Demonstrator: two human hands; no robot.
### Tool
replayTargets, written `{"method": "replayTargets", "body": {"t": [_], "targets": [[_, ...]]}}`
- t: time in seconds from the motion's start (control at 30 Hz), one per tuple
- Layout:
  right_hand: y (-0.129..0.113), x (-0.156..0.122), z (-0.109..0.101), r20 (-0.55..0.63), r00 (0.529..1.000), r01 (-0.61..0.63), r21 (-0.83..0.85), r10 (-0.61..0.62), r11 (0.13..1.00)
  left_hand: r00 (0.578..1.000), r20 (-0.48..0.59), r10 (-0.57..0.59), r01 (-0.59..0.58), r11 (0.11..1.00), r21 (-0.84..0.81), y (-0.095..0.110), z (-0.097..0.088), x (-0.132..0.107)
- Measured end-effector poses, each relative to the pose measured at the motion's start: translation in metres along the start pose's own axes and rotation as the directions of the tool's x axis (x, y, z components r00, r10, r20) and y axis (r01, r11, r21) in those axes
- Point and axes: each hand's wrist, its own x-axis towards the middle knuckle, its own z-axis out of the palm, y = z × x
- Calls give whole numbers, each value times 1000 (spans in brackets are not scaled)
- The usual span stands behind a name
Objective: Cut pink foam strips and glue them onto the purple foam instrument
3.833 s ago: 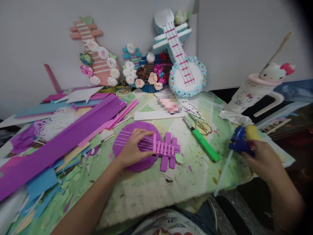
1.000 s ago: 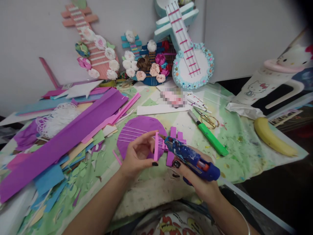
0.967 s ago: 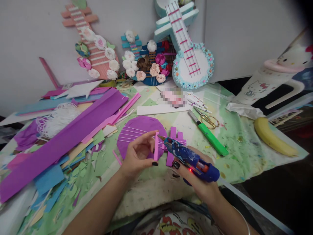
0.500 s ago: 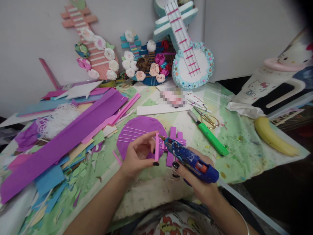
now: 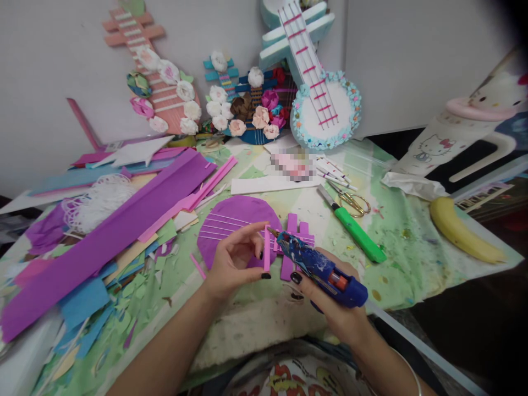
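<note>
Between its thumb and fingers, my left hand (image 5: pixel 237 256) holds a narrow pink strip (image 5: pixel 267 250) upright by its two ends. My right hand (image 5: pixel 332 300) is wrapped round a blue glue gun (image 5: pixel 322 269), whose nozzle points at the upper part of the strip, touching or very close to it. A clear glue stick (image 5: pixel 424 349) trails from the gun's rear. Beneath both hands lies a purple paper guitar (image 5: pixel 235 214) with white strings across its round body. Its neck and crosspieces (image 5: pixel 292 224) are partly hidden behind the glue gun.
A green craft knife (image 5: pixel 358 234), gold scissors (image 5: pixel 355 203) and a banana (image 5: pixel 464 234) lie to the right. Purple paper (image 5: pixel 103 236), a tangle of white string (image 5: pixel 99 203) and scraps cover the left. Decorated guitars (image 5: pixel 325 110) lean at the back beside a white tumbler (image 5: pixel 441 137).
The pink strip and my left fingertips have shifted very slightly to the right. The glue gun has moved barely, its nozzle still at the strip's upper part.
</note>
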Motion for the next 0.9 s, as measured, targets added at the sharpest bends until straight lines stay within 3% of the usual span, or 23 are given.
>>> {"method": "replayTargets", "body": {"t": [0.9], "targets": [[-4,-8,-3,66,998,4,-96,3,995,997,-72,-9,10,1000,2,0,-3,1]]}}
